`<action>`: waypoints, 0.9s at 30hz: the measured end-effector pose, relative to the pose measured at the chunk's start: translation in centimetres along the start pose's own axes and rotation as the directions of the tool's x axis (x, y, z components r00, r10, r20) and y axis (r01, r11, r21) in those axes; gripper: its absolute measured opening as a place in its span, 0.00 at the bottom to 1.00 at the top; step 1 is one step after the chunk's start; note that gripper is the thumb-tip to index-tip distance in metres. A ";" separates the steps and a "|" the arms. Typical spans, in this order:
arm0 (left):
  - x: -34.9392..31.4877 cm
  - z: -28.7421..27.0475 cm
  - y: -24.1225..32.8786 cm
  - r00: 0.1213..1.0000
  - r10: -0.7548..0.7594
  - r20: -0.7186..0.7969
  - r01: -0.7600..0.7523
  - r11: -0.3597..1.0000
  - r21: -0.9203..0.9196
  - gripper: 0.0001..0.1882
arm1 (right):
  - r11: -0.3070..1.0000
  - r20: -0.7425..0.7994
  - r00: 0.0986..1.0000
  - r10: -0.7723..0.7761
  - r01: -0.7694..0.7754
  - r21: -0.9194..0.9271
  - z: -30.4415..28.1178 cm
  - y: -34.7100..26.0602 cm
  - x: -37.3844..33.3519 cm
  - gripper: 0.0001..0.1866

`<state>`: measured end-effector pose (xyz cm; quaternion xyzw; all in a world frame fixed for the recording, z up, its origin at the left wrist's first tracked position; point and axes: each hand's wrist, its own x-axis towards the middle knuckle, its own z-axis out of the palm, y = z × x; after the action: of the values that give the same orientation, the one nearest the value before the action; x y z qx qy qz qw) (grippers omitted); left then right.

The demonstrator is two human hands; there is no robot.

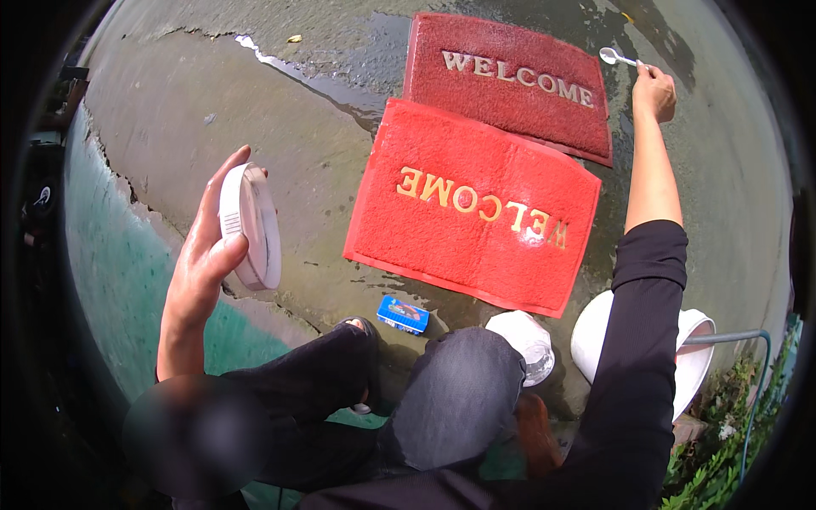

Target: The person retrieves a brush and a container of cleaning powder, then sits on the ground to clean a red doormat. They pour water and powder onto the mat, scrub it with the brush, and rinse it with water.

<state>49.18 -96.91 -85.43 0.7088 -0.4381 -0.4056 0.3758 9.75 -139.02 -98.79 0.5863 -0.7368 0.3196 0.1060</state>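
Observation:
My left hand (200, 255) is raised at the left and grips a round white lid (252, 225) by its edge, held upright. My right hand (654, 92) reaches far out to the upper right and pinches the handle of a small white plastic spoon (614, 57) above the wet ground. Two door mats lie between the hands: a bright red mat (472, 204) with gold letters nearer me and a darker red mat (510, 81) beyond it, the two overlapping at one edge.
A small blue box (403, 314) lies on the concrete by my knee. A white tub (527, 340) and a white bucket (693, 361) stand at my right knee, with a hose (748, 340) and plants beside them. A puddle (340, 85) spreads on cracked concrete.

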 end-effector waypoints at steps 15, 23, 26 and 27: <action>3.8 7.9 2.8 0.944 0.223 0.244 -0.225 0.974 -0.022 0.45 | 0.926 0.170 0.980 -0.106 0.035 0.377 -25.4 10.1 -19.8 0.07; 5.2 16.3 2.1 0.830 0.260 0.493 -0.320 0.947 0.039 0.46 | 0.942 0.394 0.876 0.276 -0.328 0.071 -37.7 14.6 -37.4 0.07; 4.8 17.3 2.1 0.832 0.243 0.498 -0.333 0.938 0.099 0.46 | 0.975 0.321 0.926 0.198 -0.221 0.037 -34.8 15.3 -42.4 0.07; 4.5 17.4 2.0 0.829 0.224 0.512 -0.317 0.943 0.101 0.45 | 0.983 0.283 0.944 0.171 -0.184 0.019 -33.6 15.2 -43.6 0.05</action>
<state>34.07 -104.87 -91.54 0.5432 -0.6505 -0.4739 0.2391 0.88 -82.64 -101.28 0.5591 -0.7868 0.2580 -0.0418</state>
